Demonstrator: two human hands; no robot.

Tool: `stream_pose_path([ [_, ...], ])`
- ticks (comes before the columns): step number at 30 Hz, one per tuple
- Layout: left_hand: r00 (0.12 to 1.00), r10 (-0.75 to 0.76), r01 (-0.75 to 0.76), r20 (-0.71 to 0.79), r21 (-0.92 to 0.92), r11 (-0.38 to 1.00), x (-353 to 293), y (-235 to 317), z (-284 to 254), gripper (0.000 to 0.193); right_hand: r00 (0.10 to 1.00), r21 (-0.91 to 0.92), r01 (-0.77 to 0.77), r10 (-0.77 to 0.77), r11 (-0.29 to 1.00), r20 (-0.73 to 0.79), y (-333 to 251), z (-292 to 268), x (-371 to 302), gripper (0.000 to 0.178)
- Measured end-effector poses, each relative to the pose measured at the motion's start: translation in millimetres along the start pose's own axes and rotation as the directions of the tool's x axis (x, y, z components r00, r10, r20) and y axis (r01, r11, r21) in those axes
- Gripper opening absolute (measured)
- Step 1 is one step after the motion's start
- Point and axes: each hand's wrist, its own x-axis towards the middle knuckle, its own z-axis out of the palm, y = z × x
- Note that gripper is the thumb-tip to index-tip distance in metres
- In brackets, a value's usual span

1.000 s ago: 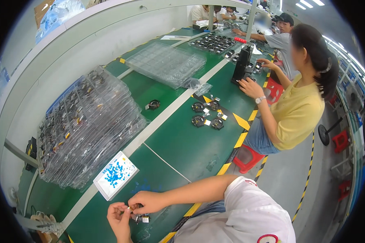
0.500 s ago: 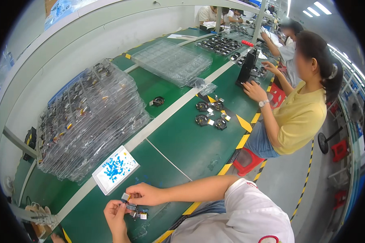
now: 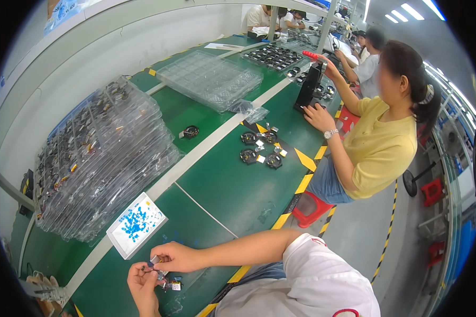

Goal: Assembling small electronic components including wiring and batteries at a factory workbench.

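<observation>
My left hand (image 3: 142, 284) and my right hand (image 3: 179, 257) meet over the near end of the green bench, fingers pinched around one small electronic assembly (image 3: 159, 274). Between the right thumb and fingertips is a small silver battery (image 3: 154, 259). The left thumb and fingers grip the dark part just below it, and the fingers cover much of it. Close beside the left fingers lies another small dark module with a white-labelled silver cell (image 3: 175, 286). A white tray (image 3: 111, 235) holding small blue pieces (image 3: 136, 222) stands just beyond my hands.
Stacked clear plastic trays (image 3: 103, 174) full of small parts rise at the left. Several round black modules (image 3: 248, 156) sit mid-bench, a single one (image 3: 190, 131) farther left. To the right, a co-worker (image 3: 383, 134) works at a black hand press (image 3: 308, 87) with a red handle.
The whole view has shifted slightly. My hands stay together, the silver battery tilting a little between my right fingers. The co-worker's far hand has risen to the press's red handle.
</observation>
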Motion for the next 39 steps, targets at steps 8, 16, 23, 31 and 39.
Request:
stream_pose_path([
  [8,0.998,0.055,-0.053,-0.024,0.076,0.996,5,-1,-11,0.036,0.998,0.008,-0.039,0.039,0.999,-0.049,-4,-3,0,0.015],
  [16,0.999,0.010,-0.017,0.033,0.206,0.978,0,17,-12,0.048,0.999,0.003,-0.009,0.009,1.000,-0.034,2,-3,-1,0.016],
  [23,0.998,0.062,-0.065,0.022,0.206,0.976,-5,14,-1,0.054,0.989,0.181,-0.064,0.039,0.981,0.140,14,5,-1,0.014],
  [31,0.987,0.162,-0.149,-0.003,0.368,0.918,-4,9,-5,0.040,0.998,0.177,-0.051,0.042,0.983,0.052,14,4,3,0.009],
  [39,0.968,0.248,-0.239,0.042,0.460,0.855,-7,-3,-7,0.029,0.995,0.226,-0.098,0.092,0.969,0.038,11,5,-1,0.005],
])
